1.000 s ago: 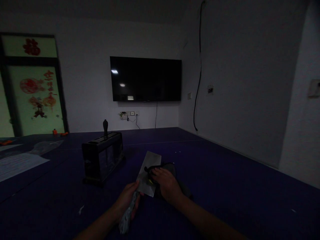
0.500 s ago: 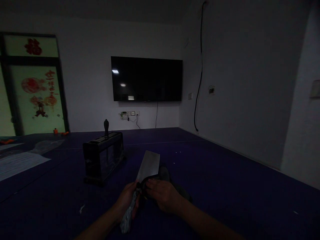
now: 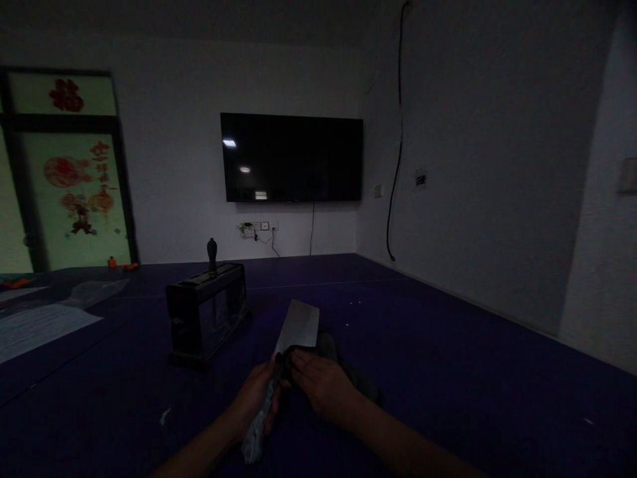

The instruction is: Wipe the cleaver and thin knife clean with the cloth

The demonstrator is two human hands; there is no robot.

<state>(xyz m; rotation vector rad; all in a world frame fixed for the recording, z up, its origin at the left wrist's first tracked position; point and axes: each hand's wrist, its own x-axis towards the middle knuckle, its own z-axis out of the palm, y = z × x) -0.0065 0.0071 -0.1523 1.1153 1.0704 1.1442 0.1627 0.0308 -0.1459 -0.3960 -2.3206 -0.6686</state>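
Note:
My left hand [image 3: 253,393] is closed around the cleaver [image 3: 299,324], near where its handle meets the blade. The broad silver blade points up and away from me. Pale crinkled wrapping [image 3: 257,435] covers the handle's lower end. Closed fingers of my right hand [image 3: 326,388] press a dark cloth-like piece [image 3: 303,348] against the base of the blade; poor light hides its exact kind. A dark grey bundle [image 3: 327,344] lies beyond and right of this hand. To the left stands a black knife block [image 3: 185,325] with see-through sides, one black knife handle [image 3: 212,253] rising from its top.
Everything rests on a dark purple surface [image 3: 448,398]. Papers [image 3: 44,328] and a clear plastic bag [image 3: 97,291] lie at the left, with small orange items [image 3: 112,263] behind. A white scrap [image 3: 164,416] is nearby. A television [image 3: 293,159] hangs on the back wall.
My right fingers and the dark piece have shifted slightly up and inward at the blade's base. The cleaver has barely moved in my left hand.

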